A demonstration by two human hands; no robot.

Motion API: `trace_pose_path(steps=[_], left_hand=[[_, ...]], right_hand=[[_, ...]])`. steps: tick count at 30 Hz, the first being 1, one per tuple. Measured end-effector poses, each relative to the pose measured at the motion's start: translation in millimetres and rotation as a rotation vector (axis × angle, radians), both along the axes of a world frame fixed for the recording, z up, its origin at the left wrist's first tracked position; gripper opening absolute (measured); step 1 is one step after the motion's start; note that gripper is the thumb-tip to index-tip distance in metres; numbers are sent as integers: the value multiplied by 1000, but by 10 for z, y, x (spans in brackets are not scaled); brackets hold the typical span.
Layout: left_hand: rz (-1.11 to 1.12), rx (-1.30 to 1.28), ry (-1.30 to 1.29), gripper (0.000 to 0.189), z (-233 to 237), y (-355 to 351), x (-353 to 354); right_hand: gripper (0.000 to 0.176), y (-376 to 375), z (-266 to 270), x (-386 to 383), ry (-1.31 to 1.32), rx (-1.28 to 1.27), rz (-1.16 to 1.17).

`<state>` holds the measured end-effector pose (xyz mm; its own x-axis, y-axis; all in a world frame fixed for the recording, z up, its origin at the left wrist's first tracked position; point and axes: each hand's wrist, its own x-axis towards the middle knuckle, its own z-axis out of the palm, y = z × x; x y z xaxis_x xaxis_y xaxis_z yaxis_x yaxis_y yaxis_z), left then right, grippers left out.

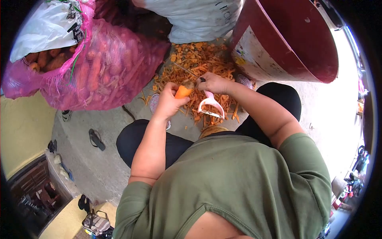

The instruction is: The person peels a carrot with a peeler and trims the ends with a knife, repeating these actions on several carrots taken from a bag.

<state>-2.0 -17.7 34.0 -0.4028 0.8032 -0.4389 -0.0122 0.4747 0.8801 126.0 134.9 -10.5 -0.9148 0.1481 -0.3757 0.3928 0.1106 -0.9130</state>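
My left hand [170, 102] is wrapped round a thick orange carrot [183, 92], whose brownish end faces my other hand. My right hand [213, 83] grips a knife [186, 70] by its dark handle, the thin blade pointing up and left, away from my body. A pink-white peeler [216, 104] hangs from the same hand, its wide blade end towards me. Beneath both hands lies a heap of orange carrot peelings [191, 55] on the concrete floor. My fingers partly hide the carrot and both tool handles.
A pink mesh sack [107, 67] full of carrots stands at the left. A white sack [195, 20] is at the back. The large dark red tub [254, 47] rises close by my right arm. A dark sandal [96, 139] lies on the floor at left.
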Motion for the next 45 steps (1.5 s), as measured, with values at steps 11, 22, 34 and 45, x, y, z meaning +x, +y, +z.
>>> trace_pose_path(steps=[11, 22, 34, 45], left_hand=[[53, -69, -109, 12, -18, 69, 121], [35, -40, -13, 6, -214, 57, 127], [57, -157, -224, 12, -219, 34, 115], [-166, -175, -464, 13, -36, 28, 143]], right_hand=[[42, -300, 693, -62, -516, 445, 122], [44, -214, 409, -35, -397, 482, 226], [30, -126, 195, 22, -330, 557, 330], [27, 125, -820, 225, -338, 591, 262]])
